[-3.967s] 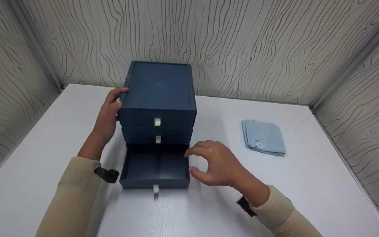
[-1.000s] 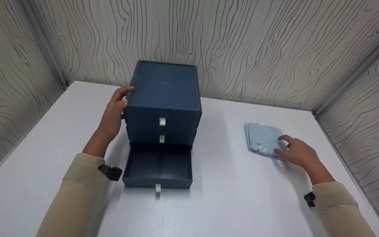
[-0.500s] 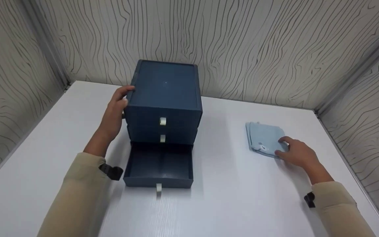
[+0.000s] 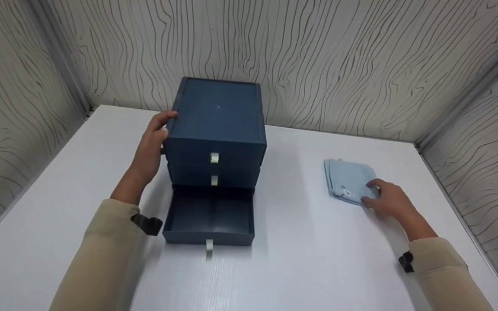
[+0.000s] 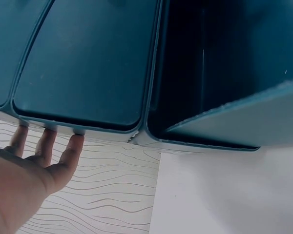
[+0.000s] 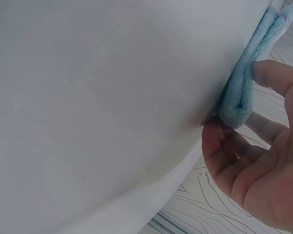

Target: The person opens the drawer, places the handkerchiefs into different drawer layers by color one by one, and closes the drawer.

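A dark blue three-drawer box [image 4: 218, 116] stands at the middle back of the white table [image 4: 301, 259]. Its bottom drawer [image 4: 208, 216] is pulled out and shows nothing inside; the two upper drawers are closed. My left hand [image 4: 151, 147] rests flat against the box's left side, thumb at the top edge. In the left wrist view its straight fingers [image 5: 46, 144] touch the box wall [image 5: 88, 63]. At the right lies a folded light blue cloth [image 4: 346, 177]. My right hand [image 4: 370, 192] pinches its near corner, thumb [image 6: 276, 75] on top and fingers [image 6: 215, 141] under the cloth [image 6: 249, 83].
Patterned walls [image 4: 361, 65] close in the table at the back and on both sides. The cloth lies close to the right wall. Bare tabletop stretches between the box and the cloth and along the near edge.
My right hand left the open drawer's right side and travelled right to the cloth. Over the last second its thumb and fingers closed on the cloth's near corner. The left hand stayed put.
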`<state>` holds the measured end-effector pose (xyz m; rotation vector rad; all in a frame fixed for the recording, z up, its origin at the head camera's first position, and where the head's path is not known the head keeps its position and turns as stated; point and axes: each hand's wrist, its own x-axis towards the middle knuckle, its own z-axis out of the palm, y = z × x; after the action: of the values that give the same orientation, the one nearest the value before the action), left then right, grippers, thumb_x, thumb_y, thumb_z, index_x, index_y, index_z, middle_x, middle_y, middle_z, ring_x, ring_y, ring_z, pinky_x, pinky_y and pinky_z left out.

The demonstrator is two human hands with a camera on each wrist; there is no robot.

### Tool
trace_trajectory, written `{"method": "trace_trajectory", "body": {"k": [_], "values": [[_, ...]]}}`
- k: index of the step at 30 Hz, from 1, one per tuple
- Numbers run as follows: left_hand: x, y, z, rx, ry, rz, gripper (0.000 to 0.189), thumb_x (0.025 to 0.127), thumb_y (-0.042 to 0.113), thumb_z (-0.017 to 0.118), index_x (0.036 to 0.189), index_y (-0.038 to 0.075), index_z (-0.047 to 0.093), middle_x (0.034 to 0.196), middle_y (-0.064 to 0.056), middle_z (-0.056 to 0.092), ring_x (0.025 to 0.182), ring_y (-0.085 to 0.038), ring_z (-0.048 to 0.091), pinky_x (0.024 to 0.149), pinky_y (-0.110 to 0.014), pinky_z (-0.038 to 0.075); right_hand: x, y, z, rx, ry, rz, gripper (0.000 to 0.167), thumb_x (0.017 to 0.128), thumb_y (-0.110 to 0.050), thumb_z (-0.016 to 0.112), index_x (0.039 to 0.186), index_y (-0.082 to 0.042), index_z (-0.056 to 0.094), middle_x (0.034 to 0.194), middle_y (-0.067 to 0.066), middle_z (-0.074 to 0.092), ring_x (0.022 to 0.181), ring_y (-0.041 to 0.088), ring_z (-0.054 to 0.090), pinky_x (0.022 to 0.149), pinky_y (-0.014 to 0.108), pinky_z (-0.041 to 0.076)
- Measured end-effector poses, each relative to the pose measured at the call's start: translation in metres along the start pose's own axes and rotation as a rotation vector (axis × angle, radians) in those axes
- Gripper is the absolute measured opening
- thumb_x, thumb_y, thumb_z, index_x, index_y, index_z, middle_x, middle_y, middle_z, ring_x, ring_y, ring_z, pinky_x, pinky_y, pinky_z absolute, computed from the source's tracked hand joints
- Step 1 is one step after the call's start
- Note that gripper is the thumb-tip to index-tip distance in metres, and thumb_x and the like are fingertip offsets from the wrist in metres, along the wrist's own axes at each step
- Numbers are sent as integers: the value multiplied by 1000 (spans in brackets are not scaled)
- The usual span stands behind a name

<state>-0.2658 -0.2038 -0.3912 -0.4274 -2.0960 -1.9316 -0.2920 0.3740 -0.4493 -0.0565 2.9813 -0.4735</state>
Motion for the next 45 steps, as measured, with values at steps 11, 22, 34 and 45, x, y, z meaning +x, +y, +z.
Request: {"method": "trace_trajectory", "body": {"k": [11,22,34,45], "values": [[-1,2,1,25,5,-11,50,95,35,31,142,22,40,154,-4,29,123,-32,45,84,-45,41,1,8,4,63,12,-20,60,87,-34,67,131,4,51,120,35,53,106,44,53,86,54,45],[-1,3,2,25,2,-14,51,95,36,32,143,21,40,156,-4,27,126,-32,43,86,-48,39,-4,4,2,138,56,5,50,86,-24,69,127,0,55,124,33,50,104,41,52,77,41,48],[0,3,1,17,10,-13,50,94,37,32,142,22,42,154,-3,29,126,-32,43,84,-46,39,-8,-9,-3,164,175,-15,41,86,-14,64,125,0,61,122,30,55,102,38,54,81,42,44],[0,3,0,16,-3,-19,50,95,35,30,142,21,40,153,-4,29,129,-33,39,92,-58,35,-15,-29,-11,259,372,-114,37,84,1,62,119,-8,67,130,23,58,99,35,59,65,11,38]]}}
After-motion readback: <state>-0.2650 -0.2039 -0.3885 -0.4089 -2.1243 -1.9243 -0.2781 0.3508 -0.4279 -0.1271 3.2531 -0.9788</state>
